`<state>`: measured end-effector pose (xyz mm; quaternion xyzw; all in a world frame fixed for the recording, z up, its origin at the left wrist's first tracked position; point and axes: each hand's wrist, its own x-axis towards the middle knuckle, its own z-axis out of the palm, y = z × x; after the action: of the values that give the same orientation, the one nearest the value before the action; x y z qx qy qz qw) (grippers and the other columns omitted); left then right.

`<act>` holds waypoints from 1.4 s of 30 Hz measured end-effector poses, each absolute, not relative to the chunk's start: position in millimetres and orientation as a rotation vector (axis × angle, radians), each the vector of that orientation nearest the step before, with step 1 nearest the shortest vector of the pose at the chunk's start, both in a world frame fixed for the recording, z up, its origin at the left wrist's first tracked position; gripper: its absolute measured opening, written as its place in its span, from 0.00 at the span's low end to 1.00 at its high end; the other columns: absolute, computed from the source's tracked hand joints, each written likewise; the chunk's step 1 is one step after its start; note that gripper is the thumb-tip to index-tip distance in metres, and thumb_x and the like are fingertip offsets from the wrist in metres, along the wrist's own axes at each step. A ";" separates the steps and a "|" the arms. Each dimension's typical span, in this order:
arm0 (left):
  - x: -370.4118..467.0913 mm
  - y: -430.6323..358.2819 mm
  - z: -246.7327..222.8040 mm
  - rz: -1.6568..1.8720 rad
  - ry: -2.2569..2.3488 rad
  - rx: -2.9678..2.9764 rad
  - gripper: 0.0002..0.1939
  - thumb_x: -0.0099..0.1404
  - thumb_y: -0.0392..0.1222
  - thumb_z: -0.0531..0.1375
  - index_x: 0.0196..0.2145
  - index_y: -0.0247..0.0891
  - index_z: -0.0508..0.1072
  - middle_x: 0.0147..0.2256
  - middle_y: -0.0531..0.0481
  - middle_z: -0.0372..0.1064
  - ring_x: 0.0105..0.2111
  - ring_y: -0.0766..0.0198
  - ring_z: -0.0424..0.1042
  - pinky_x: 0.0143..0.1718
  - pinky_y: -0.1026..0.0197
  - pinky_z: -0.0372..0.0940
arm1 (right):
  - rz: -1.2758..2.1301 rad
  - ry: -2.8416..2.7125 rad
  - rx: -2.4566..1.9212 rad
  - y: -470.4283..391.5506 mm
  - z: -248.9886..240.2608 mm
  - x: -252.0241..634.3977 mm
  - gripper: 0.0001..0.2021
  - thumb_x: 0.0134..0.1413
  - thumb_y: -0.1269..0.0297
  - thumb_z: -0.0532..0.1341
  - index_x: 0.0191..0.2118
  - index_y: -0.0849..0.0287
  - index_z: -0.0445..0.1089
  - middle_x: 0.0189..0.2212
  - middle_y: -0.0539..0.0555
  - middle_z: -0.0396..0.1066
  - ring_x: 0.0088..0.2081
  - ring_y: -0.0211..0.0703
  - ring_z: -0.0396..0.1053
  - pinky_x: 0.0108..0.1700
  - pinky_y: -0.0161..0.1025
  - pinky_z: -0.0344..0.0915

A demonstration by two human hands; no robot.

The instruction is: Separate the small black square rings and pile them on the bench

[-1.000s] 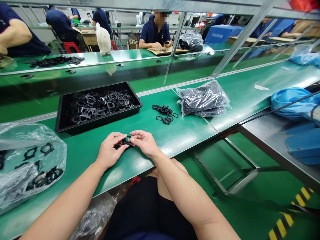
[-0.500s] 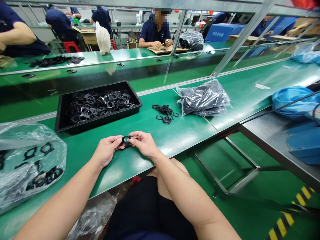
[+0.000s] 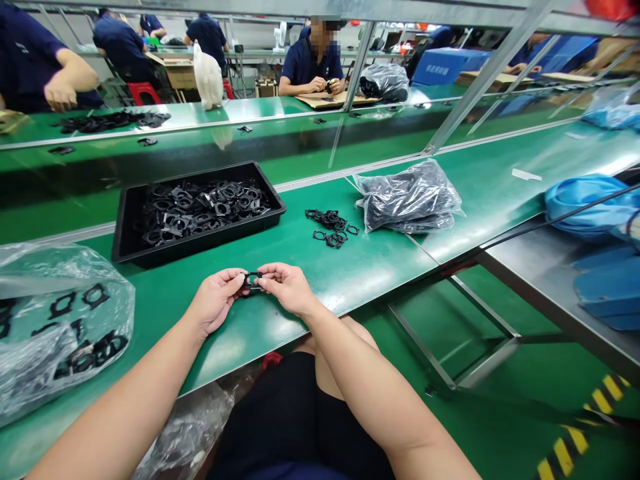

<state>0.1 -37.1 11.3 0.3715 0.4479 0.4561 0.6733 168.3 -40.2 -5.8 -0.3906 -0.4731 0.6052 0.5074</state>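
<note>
Between my two hands is a small black plastic ring-shaped part [image 3: 253, 274], held above the green bench near its front edge. My left hand [image 3: 219, 299] pinches its left end between thumb and fingers. On its right end, my right hand [image 3: 286, 285] grips in the same way. The fingertips cover part of it. Behind my hands, a black tray [image 3: 200, 244] is filled with similar black parts [image 3: 207, 208]. A small pile of thin black rings [image 3: 333, 223] lies right of the tray, on the green bench [image 3: 280, 327].
To the left, a clear plastic bag [image 3: 113, 290] holds more black parts. A filled plastic bag [image 3: 410, 197] rests right of the rings. Across a transparent divider, co-workers [image 3: 314, 67] sit at another bench. A metal table [image 3: 540, 267] with blue bundles stands at the right.
The black part in my hands has tilted slightly, so its opening shows more. My hands stay in nearly the same place. A co-worker's arm at the far left has moved.
</note>
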 end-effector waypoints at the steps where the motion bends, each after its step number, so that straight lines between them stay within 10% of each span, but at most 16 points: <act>1: 0.4 -36.9 11.2 1.032 1.013 0.822 0.15 0.48 0.41 0.70 0.32 0.33 0.75 0.29 0.49 0.73 0.28 0.68 0.71 0.32 0.64 0.67 | 1.450 -1.144 -0.946 -40.1 -5.9 168.4 0.14 0.40 0.62 0.68 0.36 0.61 0.71 0.24 0.49 0.72 0.26 0.34 0.68 0.32 0.35 0.66; 16: -0.5 -37.8 9.4 1.015 1.112 0.903 0.22 0.49 0.43 0.70 0.40 0.32 0.74 0.30 0.47 0.75 0.26 0.66 0.72 0.31 0.63 0.69 | 1.435 -1.122 -0.896 -41.2 -5.5 169.2 0.17 0.41 0.62 0.68 0.40 0.60 0.71 0.24 0.48 0.72 0.25 0.33 0.67 0.30 0.34 0.66; 23: -0.5 -39.7 2.6 1.140 1.097 1.615 0.20 0.54 0.47 0.65 0.45 0.39 0.75 0.56 0.40 0.64 0.54 0.52 0.65 0.53 0.49 0.63 | 1.682 -0.894 -0.792 -40.6 -3.0 173.2 0.20 0.34 0.62 0.73 0.37 0.61 0.70 0.24 0.49 0.73 0.26 0.36 0.72 0.27 0.32 0.69; 36: -2.4 -43.1 7.3 0.851 0.905 1.182 0.17 0.58 0.49 0.63 0.40 0.35 0.78 0.35 0.44 0.75 0.33 0.63 0.70 0.35 0.62 0.64 | 1.517 -1.048 -0.943 -46.0 -2.7 165.7 0.17 0.45 0.52 0.67 0.30 0.60 0.65 0.17 0.45 0.67 0.17 0.32 0.63 0.19 0.29 0.60; 42: -2.2 -42.4 12.6 0.822 0.886 1.022 0.17 0.55 0.49 0.65 0.38 0.34 0.78 0.31 0.44 0.74 0.30 0.65 0.69 0.32 0.64 0.63 | 0.853 -1.376 -1.041 -50.5 -4.8 164.2 0.07 0.51 0.62 0.64 0.35 0.57 0.72 0.30 0.52 0.69 0.29 0.36 0.67 0.33 0.35 0.66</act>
<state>-2.2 -42.4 12.6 0.4595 0.3983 0.3693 0.7028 164.2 -50.5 -4.8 -0.4437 -0.5865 0.3638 0.5716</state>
